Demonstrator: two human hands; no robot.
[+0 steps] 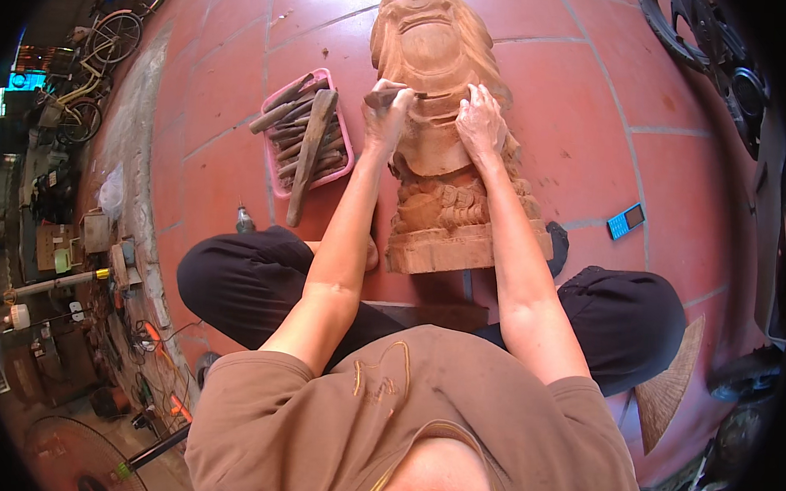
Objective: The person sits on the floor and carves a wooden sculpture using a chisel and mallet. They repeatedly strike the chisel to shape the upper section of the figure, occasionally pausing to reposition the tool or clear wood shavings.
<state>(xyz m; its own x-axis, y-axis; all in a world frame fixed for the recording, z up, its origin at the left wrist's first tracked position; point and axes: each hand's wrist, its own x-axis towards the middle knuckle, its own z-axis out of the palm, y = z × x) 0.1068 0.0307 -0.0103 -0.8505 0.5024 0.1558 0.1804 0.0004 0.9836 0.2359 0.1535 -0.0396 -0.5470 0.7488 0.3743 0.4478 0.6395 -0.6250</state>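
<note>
A carved wooden statue [434,145] lies on the tiled floor between my legs, its flat base toward me and its rounded figure reaching away. My left hand [387,112] is closed around a dark carving chisel [407,95] at the statue's left side, the tool pointing right across the wood. On the statue's right side, my right hand [481,124] rests against the carved surface with fingers slightly apart. Nothing can be seen in that hand. To the left, a pink basket [351,152] holds several wooden-handled tools, one long piece lying across its rim.
A blue keypad phone [626,221] lies at the right. Near my left knee is a small pointed tool [245,220]. A woven hat [670,384] is by my right knee. Bicycles [100,61], cables and a fan [84,460] line the left; motorbikes [739,95] stand right.
</note>
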